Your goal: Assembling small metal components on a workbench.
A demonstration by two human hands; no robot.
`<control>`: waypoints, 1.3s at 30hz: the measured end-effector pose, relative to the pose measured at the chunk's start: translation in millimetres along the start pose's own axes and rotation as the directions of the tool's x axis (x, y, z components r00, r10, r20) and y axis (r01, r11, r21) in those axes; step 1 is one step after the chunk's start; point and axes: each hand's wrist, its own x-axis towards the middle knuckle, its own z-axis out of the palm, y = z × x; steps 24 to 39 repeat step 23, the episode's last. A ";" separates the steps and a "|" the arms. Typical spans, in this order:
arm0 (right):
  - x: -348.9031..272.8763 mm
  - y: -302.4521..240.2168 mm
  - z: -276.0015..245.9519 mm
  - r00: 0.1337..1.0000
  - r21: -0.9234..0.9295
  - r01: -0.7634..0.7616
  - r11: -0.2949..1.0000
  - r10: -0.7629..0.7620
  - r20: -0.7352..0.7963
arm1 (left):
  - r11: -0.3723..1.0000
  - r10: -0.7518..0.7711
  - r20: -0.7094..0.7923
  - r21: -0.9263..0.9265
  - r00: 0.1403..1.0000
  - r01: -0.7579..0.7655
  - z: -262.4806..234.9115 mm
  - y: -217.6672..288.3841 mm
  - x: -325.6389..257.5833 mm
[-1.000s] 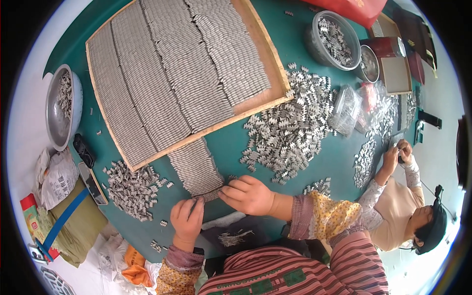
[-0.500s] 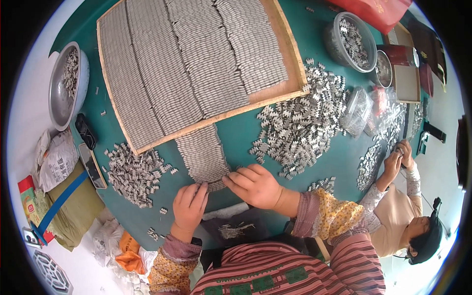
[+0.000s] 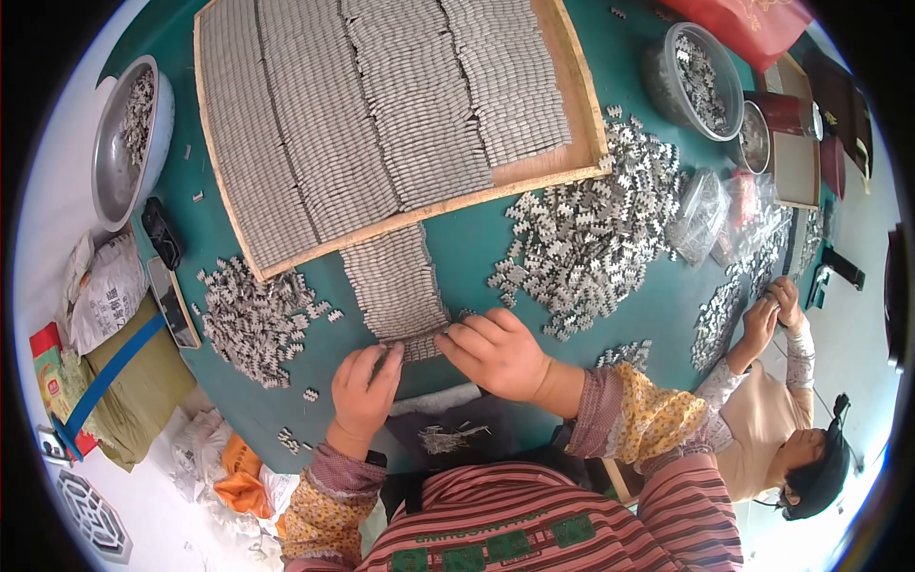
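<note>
A narrow strip of small grey metal-looking pieces (image 3: 391, 286), set in close rows, runs toward me from the near edge of a wooden tray. My left hand (image 3: 366, 389) is closed, thumb and fingertips pinching the strip's near left corner. At its near right corner, my right hand (image 3: 498, 357) is also closed, fingertips pressed together on the edge. Between the hands the last rows bend at an angle to the rest. What the fingertips cover is hidden. A loose zigzag piece lies just beyond my right fingers.
The wooden tray (image 3: 589, 91) holds wide bands of the same rows. Loose zigzag pieces heap at left (image 3: 253, 324) and right (image 3: 591, 238). A metal bowl (image 3: 112, 181), a clear tub (image 3: 667, 86) and plastic bags (image 3: 701, 214) stand around. A co-worker (image 3: 777, 381) handles pieces at right.
Both hands stay at the strip's near end, with slight finger shifts. The rows between them now show more of their bent face. The whole view has shifted slightly.
</note>
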 end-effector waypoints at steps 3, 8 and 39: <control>3.3 -1.3 2.5 0.999 -0.023 -0.028 0.999 0.028 0.021 | 0.999 -0.043 0.008 -0.027 0.999 0.044 -0.8 1.8 3.9; 2.0 -1.2 7.9 0.998 -0.003 -0.015 1.000 0.015 0.063 | 0.995 -0.068 0.047 -0.073 0.997 0.071 -3.3 4.8 5.1; -3.0 11.8 4.2 0.989 0.098 0.079 0.992 -0.090 0.121 | 0.999 0.046 0.206 -0.004 0.977 -0.046 -10.8 -1.2 7.3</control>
